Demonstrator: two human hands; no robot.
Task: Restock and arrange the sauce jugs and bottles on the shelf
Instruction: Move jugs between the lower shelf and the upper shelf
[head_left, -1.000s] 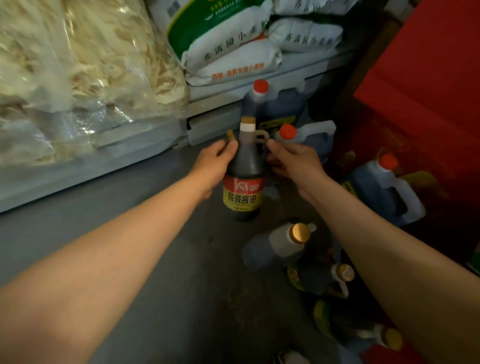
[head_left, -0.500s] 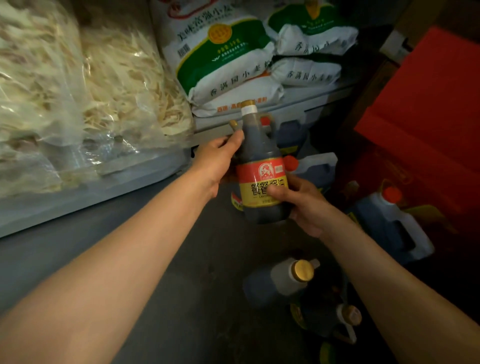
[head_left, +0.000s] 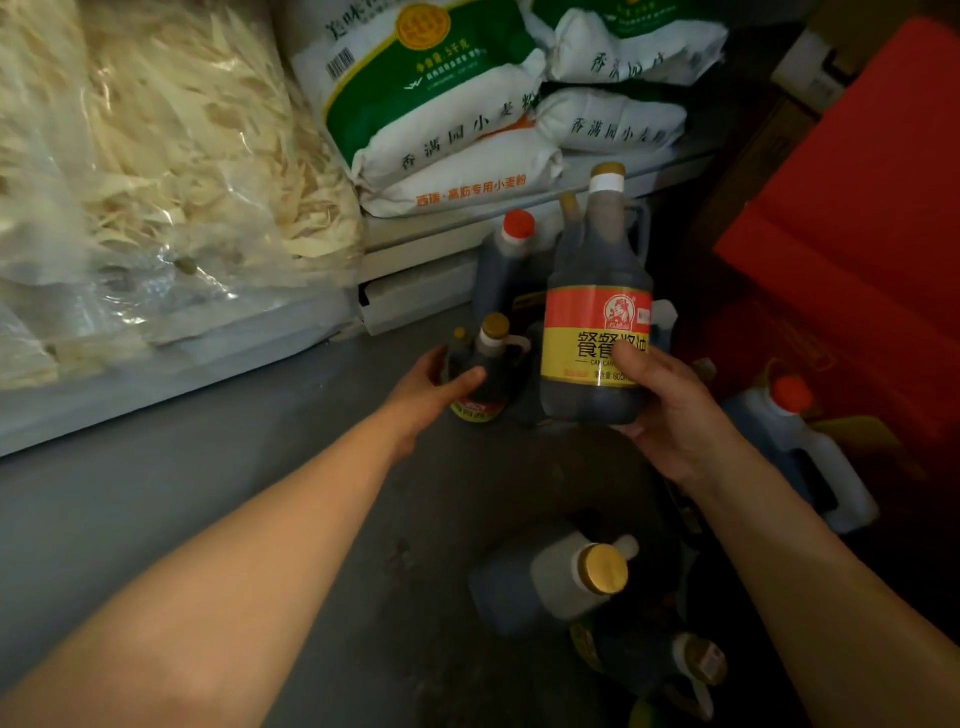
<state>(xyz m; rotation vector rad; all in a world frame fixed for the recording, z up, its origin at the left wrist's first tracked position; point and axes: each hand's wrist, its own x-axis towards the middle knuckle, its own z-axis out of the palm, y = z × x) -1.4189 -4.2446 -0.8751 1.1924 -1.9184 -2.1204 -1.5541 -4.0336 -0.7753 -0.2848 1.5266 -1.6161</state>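
our right hand (head_left: 670, 410) grips a dark sauce bottle (head_left: 597, 306) with a red and yellow label and gold cap, held upright above the grey floor (head_left: 208, 493); our left hand (head_left: 431, 389) curls round a smaller bottle (head_left: 485, 374) standing beside a red-capped jug (head_left: 506, 260)

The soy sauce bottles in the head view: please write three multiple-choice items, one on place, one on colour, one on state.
1. Where is the lifted bottle?
A. in the right hand
B. on the flour sacks
C. lying on the floor

2. What colour is the cap of the jug behind it?
A. green
B. red
C. black

3. What does the left hand do?
A. hangs idle
B. grips a small bottle
C. presses a sack

Key: 1 A, fingers wrap its label; 2 B, the cap shows red; 3 B, thumb and fingers curl round it.
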